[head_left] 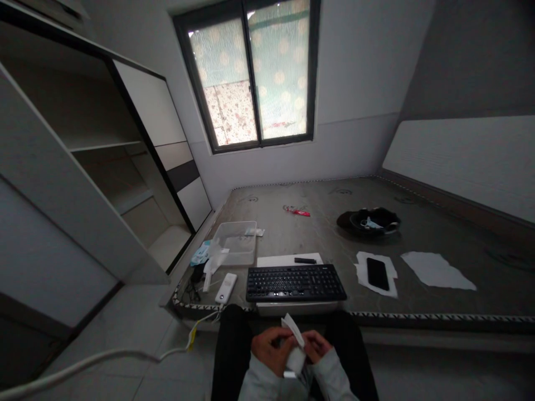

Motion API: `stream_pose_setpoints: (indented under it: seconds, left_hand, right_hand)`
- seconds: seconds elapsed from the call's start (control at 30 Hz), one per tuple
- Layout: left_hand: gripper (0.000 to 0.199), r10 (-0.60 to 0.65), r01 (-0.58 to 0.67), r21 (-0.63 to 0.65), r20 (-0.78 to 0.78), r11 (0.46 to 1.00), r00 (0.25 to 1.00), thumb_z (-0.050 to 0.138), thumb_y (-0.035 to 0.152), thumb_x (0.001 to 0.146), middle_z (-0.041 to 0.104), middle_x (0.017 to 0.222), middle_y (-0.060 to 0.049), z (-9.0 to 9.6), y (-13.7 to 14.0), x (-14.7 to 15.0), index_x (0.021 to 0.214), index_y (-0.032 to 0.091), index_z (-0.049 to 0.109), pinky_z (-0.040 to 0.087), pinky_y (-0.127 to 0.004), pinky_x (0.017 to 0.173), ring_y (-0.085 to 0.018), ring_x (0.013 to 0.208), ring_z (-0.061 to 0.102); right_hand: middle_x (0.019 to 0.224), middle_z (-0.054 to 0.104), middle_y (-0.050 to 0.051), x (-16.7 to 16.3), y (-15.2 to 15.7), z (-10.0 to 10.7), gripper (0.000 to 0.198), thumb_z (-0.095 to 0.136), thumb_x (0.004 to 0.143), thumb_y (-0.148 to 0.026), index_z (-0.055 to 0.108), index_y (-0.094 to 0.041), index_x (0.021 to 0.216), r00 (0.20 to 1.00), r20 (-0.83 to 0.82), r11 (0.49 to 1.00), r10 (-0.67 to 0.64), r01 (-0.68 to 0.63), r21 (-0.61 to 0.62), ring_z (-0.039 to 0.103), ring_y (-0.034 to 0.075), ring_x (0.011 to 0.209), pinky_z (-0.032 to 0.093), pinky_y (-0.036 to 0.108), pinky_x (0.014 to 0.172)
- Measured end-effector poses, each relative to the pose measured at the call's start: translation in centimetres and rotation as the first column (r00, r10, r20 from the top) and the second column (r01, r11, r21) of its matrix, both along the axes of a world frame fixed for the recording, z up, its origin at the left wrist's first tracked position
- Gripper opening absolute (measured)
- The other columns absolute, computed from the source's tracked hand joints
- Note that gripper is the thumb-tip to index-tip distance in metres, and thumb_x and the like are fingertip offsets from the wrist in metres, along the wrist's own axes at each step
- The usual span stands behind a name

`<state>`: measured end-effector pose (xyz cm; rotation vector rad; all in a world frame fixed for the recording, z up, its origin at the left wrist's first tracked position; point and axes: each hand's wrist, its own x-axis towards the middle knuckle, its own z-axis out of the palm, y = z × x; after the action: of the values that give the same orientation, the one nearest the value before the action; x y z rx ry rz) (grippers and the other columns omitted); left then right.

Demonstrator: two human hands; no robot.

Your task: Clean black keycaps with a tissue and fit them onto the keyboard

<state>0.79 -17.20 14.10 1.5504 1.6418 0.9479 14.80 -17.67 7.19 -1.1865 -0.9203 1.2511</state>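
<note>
Bottom centre of the frame I see both hands over the lap: left hand [270, 348] and right hand [315, 345] pinched together on a small white folded wipe or paper piece [293, 334], one end sticking up between the fingers, the rest bunched below; what it is exactly I can't tell. Both hands grasp it, fingers curled. Black trousers [234, 356] and pale sleeves [259, 384] frame them. Just above the hands, at the near edge of the platform, sits a black keyboard [296, 282] on a white board [288, 259], with a small dark stick-like thing [305, 260] on the board behind it. Left of the keyboard lies a white remote [226, 287], then a clear plastic tub [236, 249] with crumpled plastic wrap [215, 259] at its corner and a blue pack [199, 253] beyond. Right of the keyboard a black phone [377, 273] rests on torn white paper [376, 271]; another torn white sheet [437, 270] lies further right. Mid frame, a black bowl-like dish [370, 221] holds something pale, and a red wrapper [297, 211] sits towards the back. Nothing blocks the hands. The surface is a grey-brown mattress platform [438, 245] with piped edging. A white cable [104, 359] runs across the tiled floor lower left. Open wardrobe shelves [83, 145] fill the upper left; a dark-framed window [253, 75] with patterned film sits top centre; white walls.
</note>
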Motion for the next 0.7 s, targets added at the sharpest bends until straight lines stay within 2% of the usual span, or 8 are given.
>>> stream_pose_setpoints:
  seconds: [0.1,0.17,0.23,0.4,0.47,0.57,0.7]
  left_hand:
    - [0.013,-0.021,0.022,0.053,-0.015,0.998,1.000,0.068,0.036,0.071,0.076,0.072,-0.001,-0.2,-0.3,0.4,0.073,0.028,0.078,0.050,-0.024,0.060,-0.016,0.060,0.065]
    - [0.017,-0.065,0.067,0.113,-0.025,0.991,0.998,0.064,0.035,0.075,0.076,0.074,-0.001,-0.3,-0.6,0.8,0.077,0.026,0.078,0.050,-0.024,0.059,-0.015,0.058,0.064]
    - [0.021,-0.103,0.107,0.155,-0.033,0.982,0.994,0.059,0.035,0.079,0.077,0.075,-0.001,-0.2,-0.8,1.0,0.081,0.025,0.078,0.049,-0.023,0.057,-0.014,0.057,0.064]
    - [0.022,-0.138,0.143,0.192,-0.041,0.971,0.990,0.058,0.033,0.081,0.076,0.073,0.000,0.5,-1.3,1.3,0.087,0.024,0.076,0.048,-0.020,0.052,-0.013,0.054,0.064]
    - [0.023,-0.182,0.184,0.216,-0.028,0.959,0.983,0.056,0.034,0.083,0.077,0.077,0.000,0.5,-1.3,1.3,0.090,0.025,0.076,0.051,-0.020,0.058,-0.014,0.059,0.067]
    - [0.028,-0.236,0.221,0.281,0.020,0.934,0.971,0.050,0.037,0.088,0.078,0.090,-0.002,0.2,-1.2,1.2,0.100,0.025,0.073,0.055,-0.021,0.072,-0.016,0.078,0.072]
    - [0.030,-0.258,0.233,0.294,0.050,0.927,0.965,0.049,0.037,0.089,0.077,0.097,-0.004,-0.3,-0.7,0.9,0.105,0.025,0.071,0.056,-0.022,0.078,-0.018,0.087,0.072]
  right_hand:
    - [0.080,0.076,0.012,0.0,-0.2,0.7,0.060,0.077,0.047,-0.070,0.073,-0.021,0.082,0.985,-0.153,0.995,0.081,-0.088,-0.040,0.072,0.029,0.079,0.057,0.039,0.071]
    - [0.086,0.077,0.014,0.1,-0.3,1.0,0.064,0.077,0.047,-0.070,0.074,-0.020,0.086,0.981,-0.164,0.992,0.104,-0.115,-0.054,0.071,0.033,0.087,0.057,0.042,0.078]
    - [0.086,0.077,0.014,0.2,-0.4,1.2,0.063,0.074,0.051,-0.072,0.076,-0.019,0.085,0.987,-0.133,0.993,0.095,-0.102,-0.052,0.071,0.033,0.086,0.057,0.042,0.078]
    - [0.083,0.078,0.012,1.1,-0.4,1.4,0.053,0.072,0.060,-0.068,0.078,-0.021,0.083,0.997,-0.027,0.996,0.079,-0.078,0.039,0.072,0.030,0.082,0.058,0.036,0.074]
    - [0.076,0.077,0.010,1.6,-0.2,1.6,0.049,0.073,0.059,-0.065,0.078,-0.021,0.079,0.993,0.083,0.995,0.078,-0.083,0.048,0.072,0.028,0.073,0.059,0.033,0.067]
    - [0.068,0.076,0.008,2.2,0.2,1.7,0.048,0.074,0.057,-0.065,0.078,-0.021,0.077,0.973,0.229,1.000,0.011,-0.017,0.023,0.071,0.025,0.062,0.058,0.030,0.057]
    - [0.071,0.077,0.009,2.2,0.8,1.3,0.056,0.067,0.060,-0.071,0.079,-0.021,0.084,0.961,0.275,0.999,-0.035,0.037,-0.002,0.071,0.025,0.061,0.058,0.028,0.055]
